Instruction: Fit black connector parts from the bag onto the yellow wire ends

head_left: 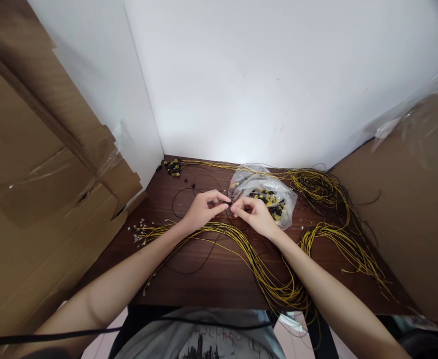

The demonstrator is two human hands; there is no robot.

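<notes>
My left hand (207, 208) pinches a small black piece (229, 203) between thumb and fingertips. Meeting it from the other side, my right hand (252, 213) has its thumb and finger closed at the same spot; the fingers hide most of what is there. A thin black wire (208, 255) runs on the table below the hands. Just behind my right hand lies a clear plastic bag (288, 199) holding many small black and yellow connector parts (275, 202). A bundle of yellow and black wires (241, 244) with white ends curves under both forearms.
More wires lie coiled at the right rear (312, 184) and right (327, 234). Black and yellow connectors (173, 168) sit in the far left corner. Cardboard stands at the left (47, 199) and right (409, 209), with a white wall (241, 89) behind the brown table (211, 289).
</notes>
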